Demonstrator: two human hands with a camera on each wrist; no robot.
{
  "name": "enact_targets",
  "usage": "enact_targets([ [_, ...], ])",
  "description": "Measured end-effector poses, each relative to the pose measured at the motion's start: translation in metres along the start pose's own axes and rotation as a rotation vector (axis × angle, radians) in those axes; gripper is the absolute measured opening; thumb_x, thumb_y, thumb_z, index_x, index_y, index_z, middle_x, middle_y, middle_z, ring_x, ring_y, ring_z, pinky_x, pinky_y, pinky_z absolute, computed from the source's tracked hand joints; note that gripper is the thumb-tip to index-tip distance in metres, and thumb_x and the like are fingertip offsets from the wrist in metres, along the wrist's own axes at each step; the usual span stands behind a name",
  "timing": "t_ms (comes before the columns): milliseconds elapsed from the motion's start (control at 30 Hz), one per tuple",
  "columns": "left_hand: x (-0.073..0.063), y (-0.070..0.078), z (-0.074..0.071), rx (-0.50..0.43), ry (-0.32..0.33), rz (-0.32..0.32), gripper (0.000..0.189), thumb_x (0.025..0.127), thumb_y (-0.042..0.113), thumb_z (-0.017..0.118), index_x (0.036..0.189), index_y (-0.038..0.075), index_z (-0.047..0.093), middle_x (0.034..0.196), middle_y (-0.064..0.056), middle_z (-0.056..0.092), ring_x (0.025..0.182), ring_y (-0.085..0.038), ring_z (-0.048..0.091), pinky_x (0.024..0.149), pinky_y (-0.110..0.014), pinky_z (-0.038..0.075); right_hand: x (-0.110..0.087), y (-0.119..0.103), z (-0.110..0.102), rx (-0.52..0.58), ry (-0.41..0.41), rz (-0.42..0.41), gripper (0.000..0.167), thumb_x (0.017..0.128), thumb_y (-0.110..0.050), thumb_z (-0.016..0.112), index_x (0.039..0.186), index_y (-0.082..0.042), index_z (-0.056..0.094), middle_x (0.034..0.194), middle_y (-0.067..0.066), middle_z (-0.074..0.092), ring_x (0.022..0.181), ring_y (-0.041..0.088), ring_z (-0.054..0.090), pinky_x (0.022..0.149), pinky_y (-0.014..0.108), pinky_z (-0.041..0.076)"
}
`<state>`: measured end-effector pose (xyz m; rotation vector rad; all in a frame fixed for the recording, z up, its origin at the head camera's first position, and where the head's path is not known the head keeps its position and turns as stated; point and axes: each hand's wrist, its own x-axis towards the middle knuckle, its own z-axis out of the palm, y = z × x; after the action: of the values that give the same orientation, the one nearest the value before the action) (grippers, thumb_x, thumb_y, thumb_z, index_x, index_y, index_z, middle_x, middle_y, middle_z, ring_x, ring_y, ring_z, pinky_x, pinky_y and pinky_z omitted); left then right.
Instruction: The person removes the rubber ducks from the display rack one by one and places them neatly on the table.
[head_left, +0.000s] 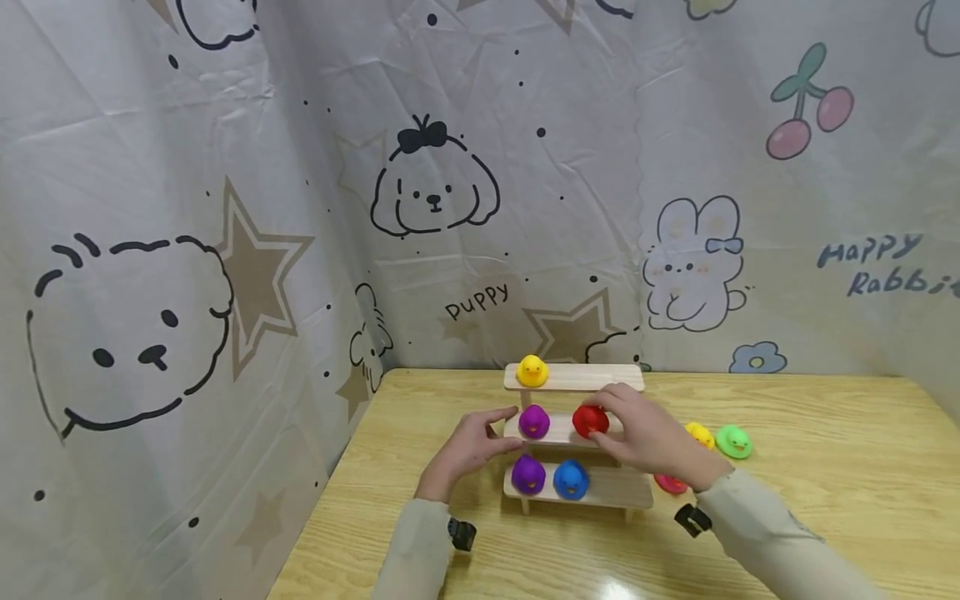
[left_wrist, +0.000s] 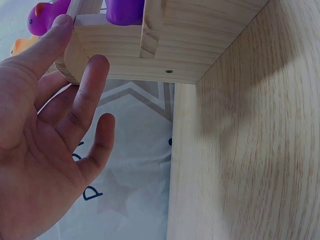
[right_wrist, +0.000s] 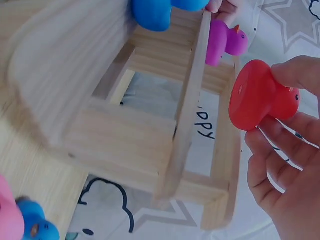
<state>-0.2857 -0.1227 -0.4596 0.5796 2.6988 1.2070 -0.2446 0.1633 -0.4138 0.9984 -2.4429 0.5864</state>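
In the head view, we see the right hand pinching the red duck over the middle shelf, beside the upper purple duck. The left hand, well apart from the right, spreads its fingers near the shelf's end. A sideways drift of the red duck could knock its purple neighbour.

In the left wrist view, we find that hand holding nothing, a fingertip close to the wooden stand; we cannot tell whether it touches. A nudge there could jolt the stand and topple ducks.

In the right wrist view, we see the red duck's base clear of the wood; fingers loosening too early could let it drop and roll off.
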Motion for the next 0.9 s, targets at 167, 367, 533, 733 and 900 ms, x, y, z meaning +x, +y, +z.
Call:
enact_targets([
  [167,0.0,0.0,0.0,-0.005,-0.001,0.001,0.058,0.084,0.038,0.071,0.136,0.018,0.054,0.107,0.002,0.063,0.065,-0.013,0.051,0.054,-0.025,0.044,-0.011,0.002,-0.014,-0.02,0.011,0.012,0.034,0.075,-0.016,0.078,0.105,-0.009,0.064,0.094,-0.005,0.057,0.085,0.01,0.052,0.07,0.03,0.051],
  [367,-0.001,0.001,-0.001,-0.009,0.001,0.014,0.059,0.084,0.037,0.071,0.136,0.015,0.053,0.106,0.0,0.063,0.064,-0.012,0.051,0.053,-0.025,0.043,-0.027,0.01,-0.025,-0.054,0.027,0.039,0.036,0.073,-0.015,0.079,0.105,-0.009,0.064,0.096,-0.004,0.059,0.083,0.01,0.054,0.069,0.031,0.052],
  [533,-0.002,0.001,-0.001,-0.002,0.008,0.016,0.058,0.084,0.036,0.071,0.136,0.015,0.054,0.108,0.001,0.063,0.063,-0.012,0.051,0.053,-0.025,0.044,-0.04,0.019,-0.029,-0.054,0.037,0.054,0.037,0.072,-0.012,0.08,0.105,-0.009,0.064,0.099,-0.003,0.06,0.086,0.012,0.055,0.07,0.034,0.052],
  [733,0.0,0.0,0.0,-0.003,0.001,0.007,0.058,0.084,0.037,0.071,0.136,0.017,0.054,0.107,0.0,0.063,0.064,-0.012,0.051,0.054,-0.025,0.044,-0.055,0.027,-0.037,-0.035,0.082,0.043,0.037,0.07,-0.008,0.08,0.104,-0.01,0.064,0.098,-0.006,0.059,0.087,0.01,0.054,0.071,0.034,0.052],
  [900,0.0,0.0,0.0,0.002,-0.001,-0.001,0.058,0.084,0.039,0.071,0.136,0.018,0.054,0.107,0.001,0.063,0.065,-0.013,0.051,0.055,-0.025,0.044,-0.068,0.037,-0.042,-0.049,0.077,0.069,0.036,0.07,-0.008,0.079,0.102,-0.011,0.064,0.096,-0.009,0.058,0.084,0.007,0.053,0.07,0.032,0.052],
])
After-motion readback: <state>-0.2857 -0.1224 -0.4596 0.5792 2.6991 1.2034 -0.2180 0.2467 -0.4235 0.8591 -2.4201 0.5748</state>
